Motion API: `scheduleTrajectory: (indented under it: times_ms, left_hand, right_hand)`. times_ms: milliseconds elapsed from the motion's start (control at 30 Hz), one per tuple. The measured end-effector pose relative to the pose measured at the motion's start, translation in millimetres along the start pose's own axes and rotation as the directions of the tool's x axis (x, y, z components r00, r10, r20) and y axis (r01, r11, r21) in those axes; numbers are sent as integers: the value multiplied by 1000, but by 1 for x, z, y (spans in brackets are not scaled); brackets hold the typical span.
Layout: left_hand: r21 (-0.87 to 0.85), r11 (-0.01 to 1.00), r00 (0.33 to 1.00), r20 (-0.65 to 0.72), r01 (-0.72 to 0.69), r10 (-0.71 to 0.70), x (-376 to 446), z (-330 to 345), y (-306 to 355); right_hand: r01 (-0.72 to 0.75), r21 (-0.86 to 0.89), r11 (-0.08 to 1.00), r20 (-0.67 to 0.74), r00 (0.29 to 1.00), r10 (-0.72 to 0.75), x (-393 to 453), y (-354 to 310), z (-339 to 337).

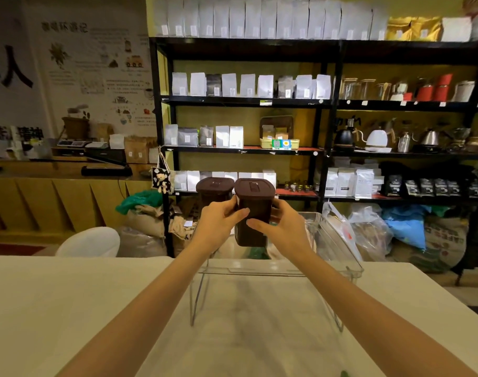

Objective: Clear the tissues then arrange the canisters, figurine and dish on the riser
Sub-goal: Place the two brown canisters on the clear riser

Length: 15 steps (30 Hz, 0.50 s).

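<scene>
Fingers of both hands wrap one dark brown canister [253, 213], the left hand [219, 223] on its left side and the right hand [281, 227] on its right, gripping it upright over the clear riser [287, 270]. That riser stands on the white table [69, 308]. Just behind and left, touching it, sits a second canister [214, 189].

- warm, dim indoor light; upper shelving [314, 50] lay in shadow.
- soft overall focus; background text blurred.
- wide-angle bending at the edges.
- faint glare on the clear riser [341, 257].
</scene>
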State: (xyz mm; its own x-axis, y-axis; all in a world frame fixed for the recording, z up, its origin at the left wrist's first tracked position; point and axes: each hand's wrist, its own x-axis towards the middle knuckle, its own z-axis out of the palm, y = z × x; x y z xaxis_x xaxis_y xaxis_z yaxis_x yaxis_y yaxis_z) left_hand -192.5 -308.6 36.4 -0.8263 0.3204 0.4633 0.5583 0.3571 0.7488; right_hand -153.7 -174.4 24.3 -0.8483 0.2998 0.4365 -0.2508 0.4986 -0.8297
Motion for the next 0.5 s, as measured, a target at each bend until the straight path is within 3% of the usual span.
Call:
scheduleTrajectory:
  times_ms: [167, 500]
  left_hand:
    - [67, 998, 993, -120, 5, 3, 8, 8, 1]
    - [165, 984, 986, -161, 74, -47, 15, 25, 2]
  right_hand:
    - [-9, -1, 1000, -12, 1000, 9, 11, 2, 6]
    - [-56, 14, 998, 12, 998, 56, 19, 8, 11]
